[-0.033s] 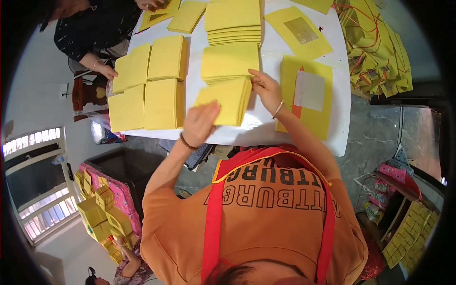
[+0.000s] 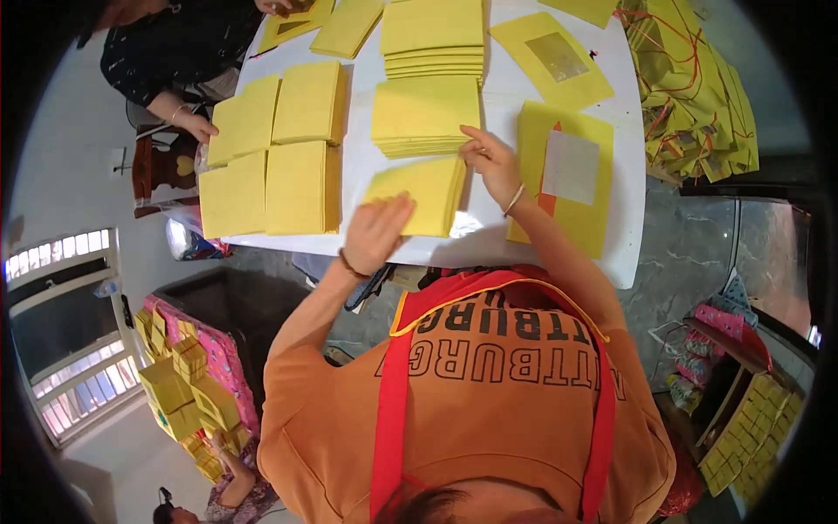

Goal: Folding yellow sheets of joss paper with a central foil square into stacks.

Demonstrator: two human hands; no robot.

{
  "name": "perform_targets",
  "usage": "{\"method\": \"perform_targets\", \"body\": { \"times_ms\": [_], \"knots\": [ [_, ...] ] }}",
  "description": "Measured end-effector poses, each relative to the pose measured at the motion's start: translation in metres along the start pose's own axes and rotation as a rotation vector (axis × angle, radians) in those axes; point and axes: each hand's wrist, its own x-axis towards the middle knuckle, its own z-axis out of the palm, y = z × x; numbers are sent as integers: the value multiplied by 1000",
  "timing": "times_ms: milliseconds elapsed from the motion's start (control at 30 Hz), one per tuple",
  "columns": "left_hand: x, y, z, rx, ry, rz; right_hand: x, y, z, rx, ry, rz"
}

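A small pile of folded yellow sheets [image 2: 428, 194] lies slightly tilted near the table's front edge. My left hand [image 2: 377, 231] rests flat on its near left part, fingers stretched out. At its far right corner is my right hand [image 2: 493, 166], index finger extended and the others loosely bent; nothing shows in its grip. Those fingertips are also close to the right corner of a thicker yellow stack [image 2: 426, 109] just beyond. Whether they touch either pile I cannot tell.
More yellow stacks [image 2: 301, 188] stand to the left on the white table [image 2: 624, 218]. Flat yellow pieces with windows [image 2: 559, 57] and a white card [image 2: 572, 166] lie right. A co-worker's hand [image 2: 199, 127] touches the left stacks. Yellow bags with red cords [image 2: 698, 96] hang beyond the right edge.
My left hand has shifted slightly toward the right and nearer to me on the small pile. The pile sits slightly nearer and to the right. My right hand has barely moved.
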Motion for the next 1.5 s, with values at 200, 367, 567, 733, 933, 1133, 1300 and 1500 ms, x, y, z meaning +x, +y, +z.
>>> {"method": "perform_targets", "body": {
  "times_ms": [200, 367, 567, 733, 933, 1133, 1300, 1500],
  "knots": [
    [-29, 20, 64, 90, -214, -54, -1, -9, -2, -5, -39, 190],
    [-9, 0, 76, 137, -181, -47, 0, -10, -5, 16, -100, 227],
    [6, 8, 58, 15, -219, -95, -2, -14, -7, 52, -83, 221],
    [27, -26, 49, -100, 29, -289, 1, -18, -13, 44, 95, 239],
    [42, -76, 53, -435, 141, -1002, 31, -15, -5, 253, 351, 459],
    [43, -100, 71, -827, 38, -885, 46, -28, 12, 166, 103, 443],
    [49, -109, 77, -879, 62, -853, 65, -14, 13, 275, 131, 366],
    [71, -118, 77, -828, 39, -899, 89, -7, 6, 301, 154, 273]
  ]
}}
